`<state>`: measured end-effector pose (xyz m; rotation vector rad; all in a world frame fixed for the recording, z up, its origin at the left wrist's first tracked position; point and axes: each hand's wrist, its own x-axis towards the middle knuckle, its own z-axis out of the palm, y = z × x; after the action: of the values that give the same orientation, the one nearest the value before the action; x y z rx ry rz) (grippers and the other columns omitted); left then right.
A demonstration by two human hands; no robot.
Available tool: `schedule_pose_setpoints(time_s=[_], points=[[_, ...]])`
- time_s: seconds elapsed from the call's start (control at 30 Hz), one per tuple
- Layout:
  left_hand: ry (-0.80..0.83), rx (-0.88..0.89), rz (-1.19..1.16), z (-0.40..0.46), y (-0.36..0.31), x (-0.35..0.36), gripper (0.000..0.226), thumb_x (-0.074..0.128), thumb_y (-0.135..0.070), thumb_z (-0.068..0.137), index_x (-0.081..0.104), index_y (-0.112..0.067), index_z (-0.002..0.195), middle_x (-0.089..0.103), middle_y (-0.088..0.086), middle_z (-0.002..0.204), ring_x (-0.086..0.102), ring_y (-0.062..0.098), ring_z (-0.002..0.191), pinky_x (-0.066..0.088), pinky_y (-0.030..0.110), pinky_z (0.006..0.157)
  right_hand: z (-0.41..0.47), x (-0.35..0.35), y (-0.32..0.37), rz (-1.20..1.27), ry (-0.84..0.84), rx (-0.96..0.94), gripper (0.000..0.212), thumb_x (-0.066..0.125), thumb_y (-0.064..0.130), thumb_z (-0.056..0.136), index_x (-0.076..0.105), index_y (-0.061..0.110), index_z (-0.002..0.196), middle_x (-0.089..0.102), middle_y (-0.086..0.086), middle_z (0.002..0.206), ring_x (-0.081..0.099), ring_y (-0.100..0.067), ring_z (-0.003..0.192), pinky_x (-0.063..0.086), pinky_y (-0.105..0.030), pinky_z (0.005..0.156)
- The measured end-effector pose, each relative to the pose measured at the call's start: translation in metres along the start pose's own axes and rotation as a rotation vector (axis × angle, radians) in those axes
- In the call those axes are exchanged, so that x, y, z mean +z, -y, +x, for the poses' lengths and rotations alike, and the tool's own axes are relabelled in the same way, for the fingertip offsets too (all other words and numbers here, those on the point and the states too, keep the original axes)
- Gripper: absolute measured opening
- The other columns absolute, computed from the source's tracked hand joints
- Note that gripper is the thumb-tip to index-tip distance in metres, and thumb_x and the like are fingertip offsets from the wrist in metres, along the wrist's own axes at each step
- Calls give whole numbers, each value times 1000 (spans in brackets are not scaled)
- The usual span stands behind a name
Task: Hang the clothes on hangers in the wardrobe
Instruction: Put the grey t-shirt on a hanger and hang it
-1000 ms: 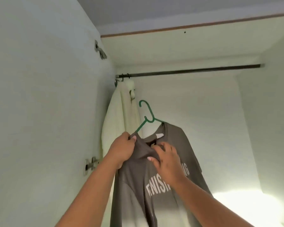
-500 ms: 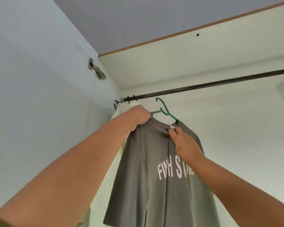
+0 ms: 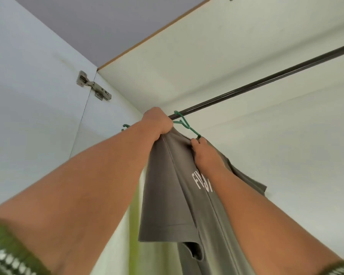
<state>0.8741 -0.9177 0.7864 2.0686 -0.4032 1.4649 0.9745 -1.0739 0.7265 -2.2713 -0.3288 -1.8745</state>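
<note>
View: head, single camera, worn on the person's head. Wide-angle; straight lines bow toward the edges.
Facing: tilted steeply upward into the upper left corner of the wardrobe interior.
Range: close; both forearms rise from the bottom corners and fill much of the lower frame, meeting near centre under the rail (image 3: 266, 82).
Coverage: wardrobe top panel (image 3: 226, 46) across the upper right, open door with hinge (image 3: 93, 86) at left, room ceiling (image 3: 91, 22) beyond.
Shared coverage: none; no second view.
</note>
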Motion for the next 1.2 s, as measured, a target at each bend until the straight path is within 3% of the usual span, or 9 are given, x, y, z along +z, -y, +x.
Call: schedule_pose_setpoints(time_s=[0.13, 0.2, 0.27, 0.5, 0.63, 0.8, 0.97, 1.1, 1.2], points=[[-42, 46, 50, 18, 4, 15, 8, 54, -10, 91, 59, -4, 92, 63, 14, 106, 60, 29, 101, 48, 32, 78, 7, 34, 5, 54, 4, 47, 22, 32, 5, 95, 42, 9, 114, 43, -16, 113, 56, -38, 92, 40, -38, 70], [4, 6, -55, 29, 8, 24, 10, 55, -10, 89, 53, -7, 80, 57, 9, 86, 58, 28, 89, 46, 30, 65, 11, 46, 1, 50, 0, 69, 20, 32, 6, 97, 42, 9, 113, 43, -15, 111, 57, -38, 92, 36, -37, 68], [52, -47, -222, 39, 10, 29, 15, 55, -9, 87, 48, -8, 74, 49, 7, 79, 54, 27, 85, 44, 27, 66, 19, 55, -1, 85, -14, 92, 15, 31, 9, 98, 41, 10, 110, 43, -13, 106, 56, -38, 91, 37, -37, 68], [8, -32, -465, 75, 21, 34, 16, 50, -1, 90, 47, -6, 75, 53, 16, 94, 52, 27, 87, 44, 32, 69, 63, 64, 10, 167, -47, 189, 17, 31, 14, 99, 45, 12, 109, 36, -9, 101, 45, -31, 88, 41, -38, 73], [-36, -7, -435, 88, 43, 32, 23, 46, 0, 94, 41, -8, 73, 44, 9, 77, 46, 25, 86, 39, 31, 64, 75, 74, 26, 214, -63, 180, 17, 30, 11, 98, 44, 9, 108, 40, -13, 109, 49, -35, 95, 44, -41, 79], [-101, 4, -323, 89, 75, 32, 23, 49, -4, 92, 40, -10, 72, 40, 4, 74, 37, 15, 65, 29, 24, 51, 63, 101, 44, 180, -91, 104, 27, 28, 0, 94, 42, 8, 116, 41, -16, 114, 54, -37, 97, 38, -38, 68], [-168, 105, -252, 79, 81, 29, 27, 49, -3, 89, 38, -13, 66, 38, 2, 68, 35, 14, 61, 25, 23, 48, 44, 116, 64, 236, -173, 87, 31, 30, -3, 92, 41, 5, 119, 42, -20, 122, 53, -41, 101, 34, -39, 70], [-238, 110, -240, 65, 80, 16, 14, 50, -2, 90, 51, -16, 88, 39, -5, 72, 35, 10, 62, 28, 19, 52, 41, 107, 73, 334, -182, 127, 29, 29, -2, 92, 43, 5, 117, 40, -18, 122, 52, -39, 101, 36, -39, 70], [-261, 107, -227, 45, 73, 10, 15, 54, -8, 89, 52, -19, 99, 45, -6, 85, 42, 13, 76, 30, 18, 55, 40, 97, 71, 407, -222, 155, 35, 30, -3, 91, 40, 7, 123, 38, -16, 124, 48, -38, 107, 38, -39, 76]])
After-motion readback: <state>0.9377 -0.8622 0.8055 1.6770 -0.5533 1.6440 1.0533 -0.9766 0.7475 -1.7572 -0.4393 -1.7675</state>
